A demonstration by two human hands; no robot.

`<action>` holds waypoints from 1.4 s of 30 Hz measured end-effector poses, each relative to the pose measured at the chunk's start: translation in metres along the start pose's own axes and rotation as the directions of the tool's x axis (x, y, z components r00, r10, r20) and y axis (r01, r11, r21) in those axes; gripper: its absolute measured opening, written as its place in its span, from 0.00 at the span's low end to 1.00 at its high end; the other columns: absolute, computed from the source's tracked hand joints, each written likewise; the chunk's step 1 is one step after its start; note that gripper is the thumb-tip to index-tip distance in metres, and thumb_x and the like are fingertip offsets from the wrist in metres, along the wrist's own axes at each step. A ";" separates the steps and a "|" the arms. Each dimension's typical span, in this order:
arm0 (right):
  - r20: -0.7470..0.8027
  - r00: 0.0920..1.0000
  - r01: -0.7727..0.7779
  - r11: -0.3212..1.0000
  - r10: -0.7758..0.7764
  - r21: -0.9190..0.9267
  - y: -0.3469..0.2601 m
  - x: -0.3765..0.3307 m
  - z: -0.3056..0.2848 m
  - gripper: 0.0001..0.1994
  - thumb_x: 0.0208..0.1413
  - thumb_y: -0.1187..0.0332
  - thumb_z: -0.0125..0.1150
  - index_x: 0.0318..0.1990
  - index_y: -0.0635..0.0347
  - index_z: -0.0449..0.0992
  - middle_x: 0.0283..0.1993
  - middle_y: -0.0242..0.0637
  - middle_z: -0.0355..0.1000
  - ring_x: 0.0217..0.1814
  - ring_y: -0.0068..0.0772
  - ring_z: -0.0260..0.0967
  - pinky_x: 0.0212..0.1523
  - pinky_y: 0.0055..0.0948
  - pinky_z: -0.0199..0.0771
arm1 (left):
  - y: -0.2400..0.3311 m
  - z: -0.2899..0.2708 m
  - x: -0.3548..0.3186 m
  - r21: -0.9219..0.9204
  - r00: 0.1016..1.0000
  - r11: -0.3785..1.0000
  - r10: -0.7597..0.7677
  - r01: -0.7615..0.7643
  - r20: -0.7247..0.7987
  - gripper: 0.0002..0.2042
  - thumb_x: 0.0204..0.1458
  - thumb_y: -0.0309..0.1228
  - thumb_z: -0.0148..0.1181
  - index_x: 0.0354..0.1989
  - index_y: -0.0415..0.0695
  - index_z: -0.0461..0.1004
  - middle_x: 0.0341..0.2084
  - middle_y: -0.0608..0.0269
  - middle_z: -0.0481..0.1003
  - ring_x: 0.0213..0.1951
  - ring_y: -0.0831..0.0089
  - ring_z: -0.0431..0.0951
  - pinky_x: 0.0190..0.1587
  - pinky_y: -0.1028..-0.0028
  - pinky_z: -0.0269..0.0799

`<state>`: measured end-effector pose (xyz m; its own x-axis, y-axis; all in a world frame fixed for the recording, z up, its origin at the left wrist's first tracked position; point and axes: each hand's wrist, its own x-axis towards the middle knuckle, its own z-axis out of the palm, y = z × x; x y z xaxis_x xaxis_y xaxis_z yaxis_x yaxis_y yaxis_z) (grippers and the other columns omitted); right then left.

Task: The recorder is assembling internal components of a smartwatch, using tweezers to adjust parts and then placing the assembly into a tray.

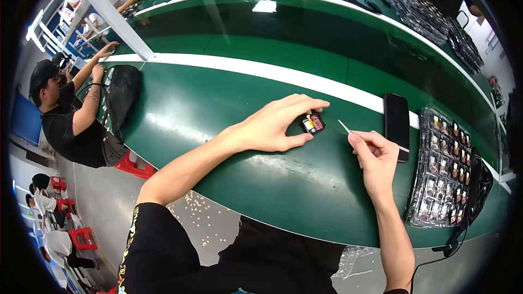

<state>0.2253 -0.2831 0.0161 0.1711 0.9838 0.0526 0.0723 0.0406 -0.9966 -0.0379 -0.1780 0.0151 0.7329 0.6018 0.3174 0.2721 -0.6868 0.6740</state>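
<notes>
My left hand [272, 124] rests on the green tabletop, thumb and fingers curled round a small black square electronic case [313, 124]. The case lies with its inside facing up; a yellow-and-white part and a reddish circuit show in it. To the right, my right hand [376, 155] pinches a thin, pale pointed tool [344, 127] between thumb and fingers. Its tip points up and left, apart from the case. Whether the tool is a pick or closed tweezers I cannot tell.
A black phone [396, 122] lies beyond my right hand. Farther right sits a clear plastic tray [436, 177] of several similar small parts, beside black cables [479, 185]. A black bag [122, 95] lies at the left, near a seated co-worker [71, 114]. A white ledge [261, 76] borders the bench.
</notes>
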 end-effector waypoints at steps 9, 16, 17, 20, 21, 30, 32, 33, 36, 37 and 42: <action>0.023 1.000 -0.011 0.991 0.014 -0.135 -0.005 -0.006 -0.002 0.05 0.65 0.79 0.72 0.44 0.73 0.88 0.32 0.26 0.72 0.34 0.13 0.69 0.33 0.17 0.64 | 0.001 -0.003 -0.011 0.113 0.997 0.990 0.080 -0.082 0.023 0.29 0.61 0.33 0.72 0.70 0.40 0.72 0.55 0.54 0.80 0.56 0.54 0.79 0.60 0.56 0.73; 0.087 0.987 0.150 0.956 -0.132 -0.252 0.021 0.006 -0.037 0.07 0.69 0.73 0.71 0.48 0.66 0.89 0.31 0.24 0.76 0.27 0.10 0.61 0.28 0.16 0.57 | -0.003 0.013 0.009 -0.003 0.987 0.987 0.163 -0.163 0.006 0.29 0.61 0.33 0.69 0.69 0.37 0.70 0.57 0.52 0.75 0.62 0.54 0.73 0.62 0.56 0.70; 0.080 0.988 0.149 0.961 -0.134 -0.234 0.017 0.005 -0.035 0.06 0.69 0.73 0.71 0.47 0.67 0.89 0.31 0.24 0.76 0.27 0.11 0.61 0.28 0.17 0.57 | -0.003 0.014 0.008 0.031 0.987 0.987 0.161 -0.160 -0.013 0.28 0.61 0.35 0.69 0.68 0.38 0.71 0.58 0.52 0.74 0.62 0.54 0.72 0.62 0.57 0.69; 0.077 0.995 0.071 0.979 -0.057 -0.189 0.005 -0.006 -0.028 0.07 0.68 0.73 0.72 0.47 0.68 0.89 0.31 0.24 0.76 0.28 0.13 0.63 0.30 0.17 0.59 | 0.001 0.012 -0.002 0.093 0.996 0.992 0.084 -0.084 0.007 0.26 0.63 0.39 0.70 0.65 0.40 0.73 0.58 0.54 0.72 0.62 0.55 0.72 0.62 0.58 0.69; 0.072 0.996 0.061 0.984 -0.050 -0.165 0.001 -0.011 -0.024 0.07 0.68 0.73 0.73 0.47 0.68 0.89 0.32 0.24 0.77 0.29 0.13 0.65 0.31 0.17 0.60 | -0.001 0.014 -0.004 0.092 0.997 0.992 0.083 -0.083 0.007 0.25 0.63 0.41 0.70 0.64 0.40 0.74 0.58 0.54 0.72 0.61 0.56 0.72 0.61 0.59 0.69; 0.073 0.996 0.069 0.983 -0.057 -0.170 0.012 -0.020 0.004 0.09 0.67 0.69 0.75 0.49 0.65 0.90 0.37 0.30 0.85 0.37 0.18 0.76 0.42 0.23 0.78 | -0.005 -0.002 -0.022 0.226 0.993 0.968 0.113 -0.106 -0.018 0.23 0.61 0.53 0.74 0.54 0.48 0.83 0.47 0.63 0.77 0.53 0.60 0.77 0.56 0.61 0.73; 0.057 0.989 0.144 0.969 -0.135 -0.200 0.023 -0.011 0.006 0.08 0.63 0.72 0.79 0.46 0.66 0.91 0.26 0.23 0.74 0.29 0.09 0.63 0.30 0.17 0.61 | 0.003 -0.007 -0.022 0.254 0.998 0.966 0.059 -0.053 -0.015 0.22 0.58 0.50 0.77 0.52 0.48 0.84 0.45 0.64 0.79 0.52 0.60 0.78 0.55 0.61 0.74; 0.047 0.992 0.126 0.976 -0.120 -0.176 0.019 -0.010 0.008 0.08 0.63 0.72 0.78 0.46 0.65 0.91 0.26 0.23 0.73 0.28 0.10 0.61 0.28 0.18 0.59 | 0.005 -0.011 -0.019 0.270 1.000 0.963 0.026 -0.023 -0.007 0.22 0.56 0.49 0.79 0.52 0.48 0.84 0.45 0.64 0.79 0.52 0.59 0.78 0.54 0.61 0.74; 0.043 0.992 0.125 0.967 -0.118 -0.222 0.006 -0.006 0.002 0.07 0.63 0.73 0.77 0.46 0.65 0.91 0.29 0.23 0.75 0.29 0.08 0.62 0.28 0.18 0.58 | 0.006 -0.011 -0.005 0.227 0.999 0.973 0.049 -0.044 -0.018 0.21 0.55 0.41 0.80 0.53 0.47 0.83 0.47 0.63 0.80 0.50 0.59 0.78 0.56 0.60 0.72; 0.042 0.994 0.106 0.981 -0.101 -0.160 0.007 0.001 -0.001 0.07 0.63 0.73 0.77 0.47 0.65 0.91 0.30 0.23 0.75 0.30 0.08 0.63 0.28 0.17 0.59 | 0.006 -0.010 0.002 0.196 0.998 0.979 0.053 -0.047 -0.026 0.20 0.55 0.39 0.79 0.54 0.47 0.83 0.47 0.63 0.81 0.49 0.60 0.78 0.57 0.60 0.71; 0.110 0.993 0.051 0.999 -0.052 0.010 -0.001 0.006 -0.017 0.05 0.64 0.81 0.74 0.46 0.70 0.90 0.33 0.29 0.78 0.34 0.12 0.73 0.34 0.16 0.71 | 0.011 0.008 0.005 0.003 0.989 0.999 0.038 -0.039 0.146 0.25 0.56 0.36 0.79 0.62 0.46 0.81 0.42 0.66 0.82 0.42 0.66 0.78 0.53 0.66 0.65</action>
<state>0.2433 -0.2803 0.0188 0.0584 0.9936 0.0970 0.0710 0.0928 -0.9932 -0.0258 -0.1855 0.0188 0.8259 0.5093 0.2419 0.2455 -0.7110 0.6590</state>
